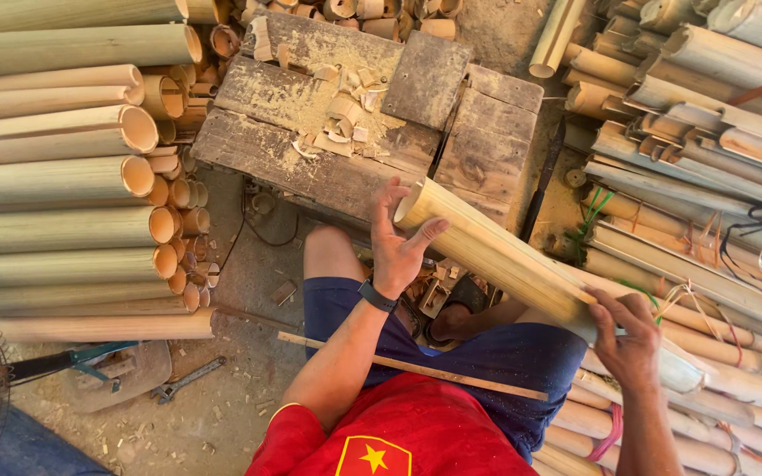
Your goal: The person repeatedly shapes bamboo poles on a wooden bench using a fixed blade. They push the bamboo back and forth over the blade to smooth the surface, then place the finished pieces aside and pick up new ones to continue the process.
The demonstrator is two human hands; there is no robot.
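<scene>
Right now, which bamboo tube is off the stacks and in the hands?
The peeled pale bamboo tube slanting across the lap: left hand at its open end over the wooden bench, right hand gripping lower down. All other tubes lie stacked at the sides.

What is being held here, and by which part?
A bamboo tube: left hand grips its far open end, right hand its near end.
</scene>
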